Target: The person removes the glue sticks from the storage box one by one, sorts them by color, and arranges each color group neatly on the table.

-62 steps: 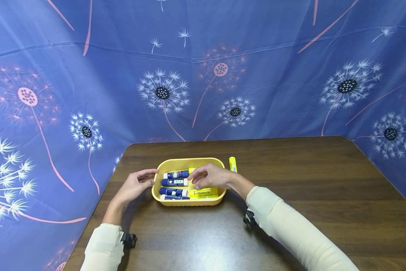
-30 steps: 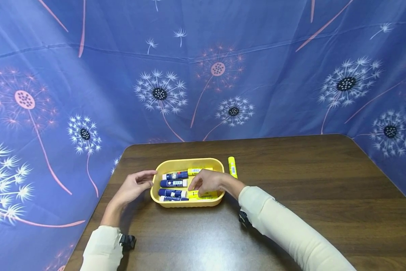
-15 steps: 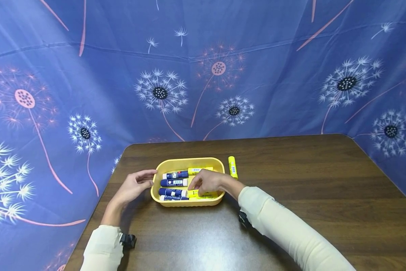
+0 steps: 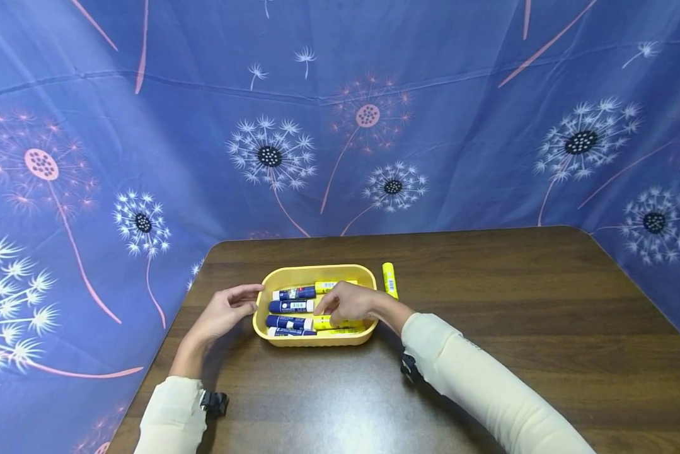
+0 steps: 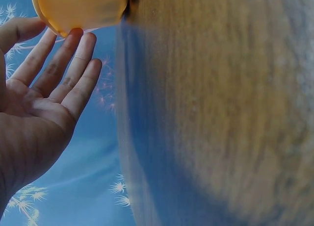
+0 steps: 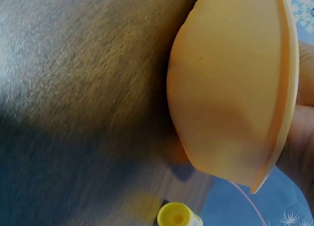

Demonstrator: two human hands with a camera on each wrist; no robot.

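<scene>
A yellow plastic basket (image 4: 285,341) on the table holds glue sticks lying in rows. Blue ones, such as a blue glue stick (image 4: 291,306), fill its left half; yellow ones, such as a yellow glue stick (image 4: 328,286), lie on the right. My left hand (image 4: 222,315) touches the basket's left end with nearly straight fingers, as the left wrist view also shows. My right hand (image 4: 348,304) reaches into the basket with bent fingers, above a near yellow glue stick (image 4: 324,323). Its fingertips are partly hidden, so whether they pinch anything cannot be told.
Another yellow glue stick (image 4: 389,280) lies on the brown wooden table (image 4: 487,315), just right of the basket. A blue cloth with dandelion prints (image 4: 459,126) hangs behind the table and along its left side.
My right hand has lowered and shifted slightly toward the near side of the basket, then stayed nearly still. My left hand keeps its place at the left end.
</scene>
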